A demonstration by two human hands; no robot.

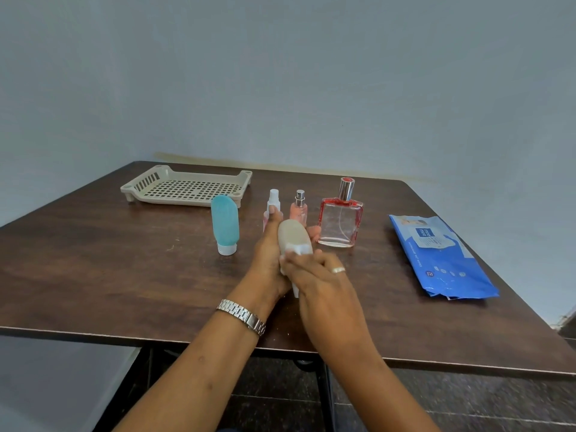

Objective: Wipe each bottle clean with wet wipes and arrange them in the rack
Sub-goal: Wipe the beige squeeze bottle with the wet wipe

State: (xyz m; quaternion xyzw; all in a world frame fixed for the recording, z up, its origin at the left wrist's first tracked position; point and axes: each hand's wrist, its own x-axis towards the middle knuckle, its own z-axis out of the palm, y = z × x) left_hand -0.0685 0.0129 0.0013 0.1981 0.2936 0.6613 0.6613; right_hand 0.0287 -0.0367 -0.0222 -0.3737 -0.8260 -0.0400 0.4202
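My left hand (pixel 268 248) grips a beige squeeze bottle (pixel 291 233) above the table's middle. My right hand (pixel 321 275) pinches a white wet wipe (pixel 297 249) against the bottle's lower part; the bottle's cap end is hidden by the wipe and fingers. A blue squeeze bottle (pixel 225 224) stands on its white cap to the left. Behind my hands stand a small white-capped spray bottle (pixel 273 201), a small pink spray bottle (pixel 299 207) and a square red-edged perfume bottle (pixel 341 218). The beige perforated rack (pixel 187 188) sits at the back left with nothing in it.
A blue pack of wet wipes (pixel 442 257) lies at the right of the dark wooden table (pixel 109 269). The table's front edge runs just under my wrists. A grey wall stands behind the table.
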